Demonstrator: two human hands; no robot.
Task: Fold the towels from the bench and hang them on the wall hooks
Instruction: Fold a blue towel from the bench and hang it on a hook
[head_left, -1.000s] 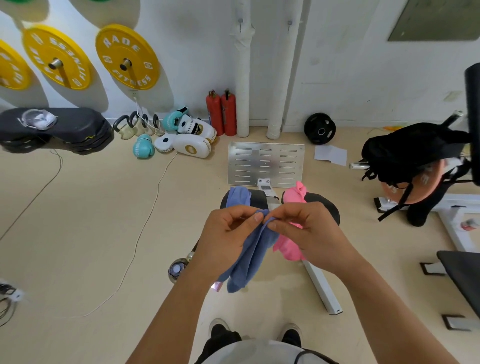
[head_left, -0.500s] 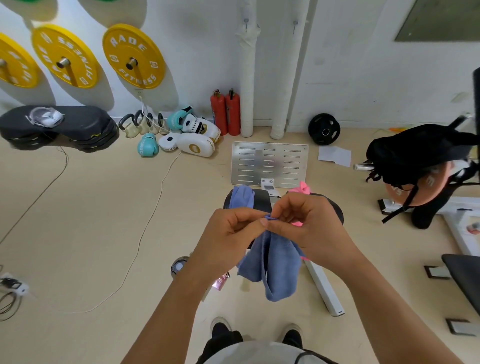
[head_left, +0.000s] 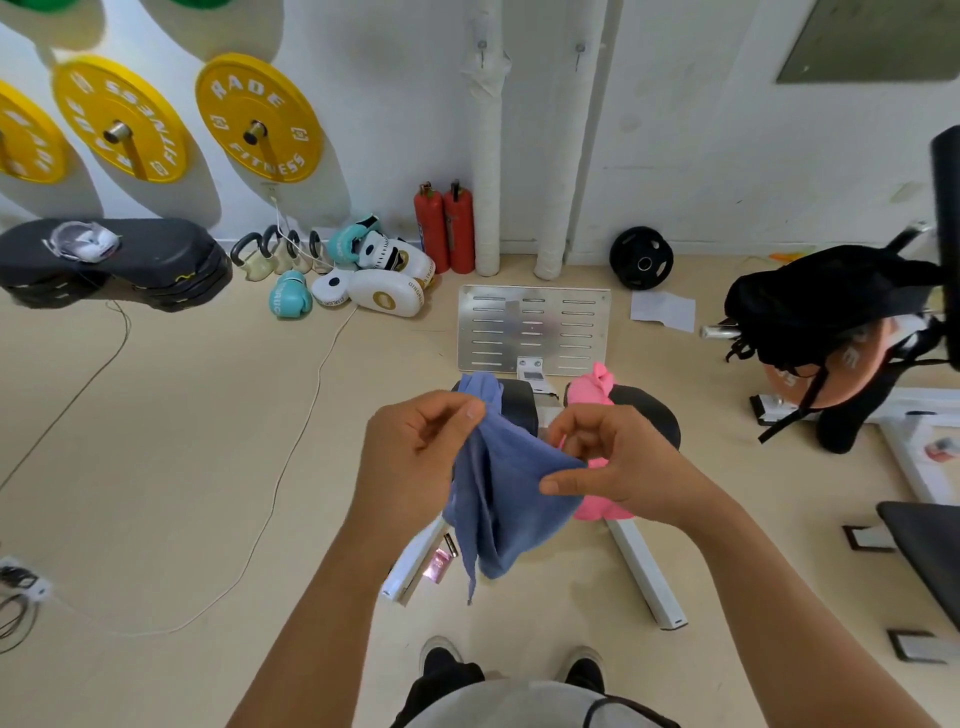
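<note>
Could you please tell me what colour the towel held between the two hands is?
The held towel is plain blue, shown in the head view.

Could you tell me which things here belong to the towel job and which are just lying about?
Part of the job:
blue towel, pinched by left hand and right hand
pink towel
bench
wall hooks

Just lying about:
yellow weight plates
boxing gloves
fire extinguishers
black backpack

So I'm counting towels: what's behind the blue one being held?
Behind the blue towel, a pink towel and another blue cloth lie on the black bench. The towel and hands cover the bench's middle.
</note>
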